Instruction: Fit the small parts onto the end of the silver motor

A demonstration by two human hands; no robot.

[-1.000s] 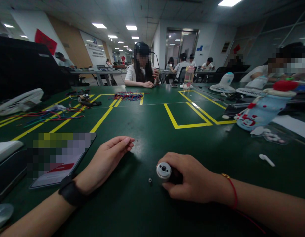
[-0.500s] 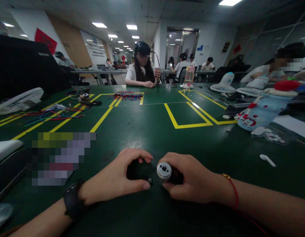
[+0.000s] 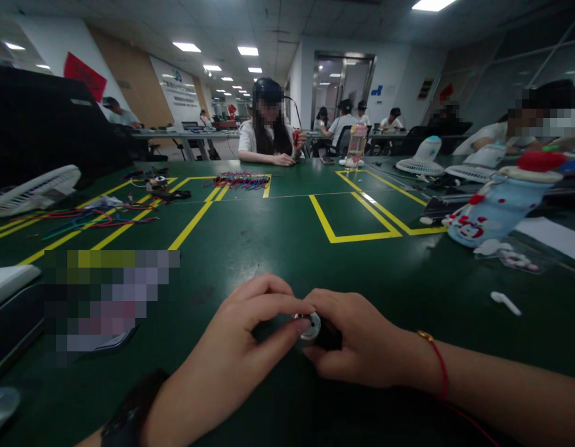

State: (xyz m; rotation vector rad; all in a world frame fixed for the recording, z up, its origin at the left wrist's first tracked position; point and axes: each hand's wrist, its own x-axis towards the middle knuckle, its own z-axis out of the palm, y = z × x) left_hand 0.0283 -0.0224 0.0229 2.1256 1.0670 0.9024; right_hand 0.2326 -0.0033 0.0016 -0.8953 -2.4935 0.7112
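- Cylinder [image 3: 328, 335] gripped in the right hand [image 3: 357, 338], near the tabletop's [image 3: 264, 223] front middle.
- Left hand [image 3: 231, 344] curled at its metal end [image 3: 315, 325]; cannot tell whether it pinches anything.
- Work there appears unfinished.

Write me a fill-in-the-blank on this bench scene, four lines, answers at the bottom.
1. The right hand grips a metal-ended cylinder; the fingertips at its metal end belong to the ____ hand.
2. The cord bracelet on the right wrist is ____.
3. The tape marking the green table is ____.
4. The white earbud lies nearer the ____ hand.

Missing words: left; red; yellow; right.
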